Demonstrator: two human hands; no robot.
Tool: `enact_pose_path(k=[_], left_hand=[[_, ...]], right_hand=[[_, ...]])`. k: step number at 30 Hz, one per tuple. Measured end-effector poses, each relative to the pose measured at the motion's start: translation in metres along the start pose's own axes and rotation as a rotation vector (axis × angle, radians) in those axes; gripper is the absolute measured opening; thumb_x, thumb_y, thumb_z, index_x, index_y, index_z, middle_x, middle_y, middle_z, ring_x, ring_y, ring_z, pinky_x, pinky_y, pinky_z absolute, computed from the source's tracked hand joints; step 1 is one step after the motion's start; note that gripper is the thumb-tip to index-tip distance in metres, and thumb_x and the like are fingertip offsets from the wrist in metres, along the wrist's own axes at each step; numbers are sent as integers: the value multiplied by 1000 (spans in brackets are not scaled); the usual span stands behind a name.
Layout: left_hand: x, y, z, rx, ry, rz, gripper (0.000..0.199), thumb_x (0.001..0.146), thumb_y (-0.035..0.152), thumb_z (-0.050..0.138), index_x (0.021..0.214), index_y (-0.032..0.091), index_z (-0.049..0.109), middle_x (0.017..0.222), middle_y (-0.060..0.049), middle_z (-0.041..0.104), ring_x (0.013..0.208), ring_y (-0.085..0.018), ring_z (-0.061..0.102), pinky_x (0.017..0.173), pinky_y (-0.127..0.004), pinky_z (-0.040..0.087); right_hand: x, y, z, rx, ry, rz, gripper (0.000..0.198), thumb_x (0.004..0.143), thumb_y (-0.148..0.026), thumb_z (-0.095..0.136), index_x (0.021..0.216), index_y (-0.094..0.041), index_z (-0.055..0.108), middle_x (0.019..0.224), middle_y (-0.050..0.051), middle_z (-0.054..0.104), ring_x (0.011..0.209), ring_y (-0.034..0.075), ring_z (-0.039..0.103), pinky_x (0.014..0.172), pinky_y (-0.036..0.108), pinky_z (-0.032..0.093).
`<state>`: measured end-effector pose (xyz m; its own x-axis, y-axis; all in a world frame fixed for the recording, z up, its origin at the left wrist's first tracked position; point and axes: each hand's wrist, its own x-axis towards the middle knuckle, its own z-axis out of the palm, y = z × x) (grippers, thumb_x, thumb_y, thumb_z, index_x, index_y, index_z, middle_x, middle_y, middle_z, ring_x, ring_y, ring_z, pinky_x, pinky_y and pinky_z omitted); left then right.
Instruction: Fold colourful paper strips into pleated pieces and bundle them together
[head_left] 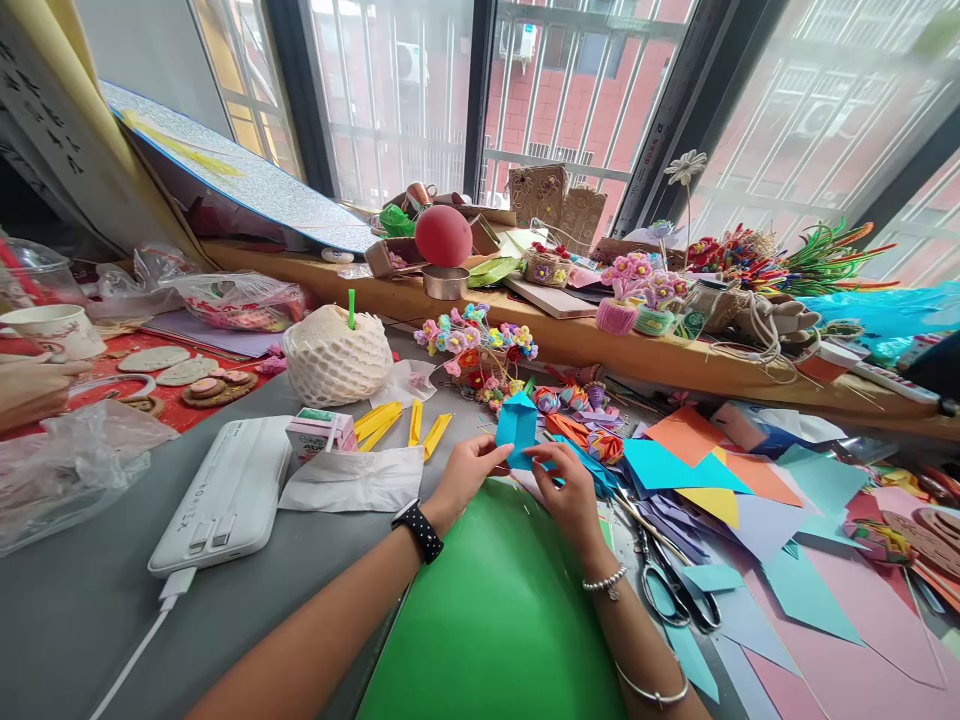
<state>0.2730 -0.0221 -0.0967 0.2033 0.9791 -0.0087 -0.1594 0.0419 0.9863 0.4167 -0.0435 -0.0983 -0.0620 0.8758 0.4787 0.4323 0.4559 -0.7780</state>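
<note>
A folded piece of blue paper stands up between my hands, with creases across it. My left hand pinches its lower left side between thumb and fingers. At its lower right edge, my right hand holds the paper with thumb and forefinger, the other fingers curled. Under both wrists lies a glossy green surface. Several folded yellow paper strips and a white tissue lie to the left of my left hand. Right of my right hand are scissors and cut coloured paper sheets.
A white power bank, a small drink carton and a net-wrapped coconut stand left. Another person's hand is at the far left. Crocheted flowers stand ahead, before a crowded windowsill. Pink paper covers the right.
</note>
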Motion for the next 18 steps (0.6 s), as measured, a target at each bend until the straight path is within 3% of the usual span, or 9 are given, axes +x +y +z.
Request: enact_pose_path(k=[5, 10, 18], left_hand=[[0, 1, 0, 50, 1, 5, 25, 62, 37, 58, 66, 12, 54, 60, 2, 50, 59, -10, 49, 58, -22, 46], [0, 0, 0, 45, 12, 2, 25, 61, 37, 59, 67, 13, 54, 58, 3, 49, 55, -8, 48, 55, -20, 45], [4, -3, 0, 20, 79, -54, 35, 57, 34, 64, 81, 13, 51, 53, 4, 51, 47, -8, 51, 51, -21, 44]], right_hand=[[-1, -1, 1, 0, -43, -2, 18, 75, -21, 44, 79, -20, 61, 78, 4, 58, 73, 16, 52, 62, 26, 43], [0, 3, 1, -13, -77, -9, 17, 74, -24, 47, 78, -22, 63, 75, 3, 57, 66, 14, 52, 55, 24, 42], [-1, 4, 1, -80, -136, 2, 18, 72, -33, 51, 77, -23, 65, 64, 2, 50, 56, 13, 47, 50, 24, 38]])
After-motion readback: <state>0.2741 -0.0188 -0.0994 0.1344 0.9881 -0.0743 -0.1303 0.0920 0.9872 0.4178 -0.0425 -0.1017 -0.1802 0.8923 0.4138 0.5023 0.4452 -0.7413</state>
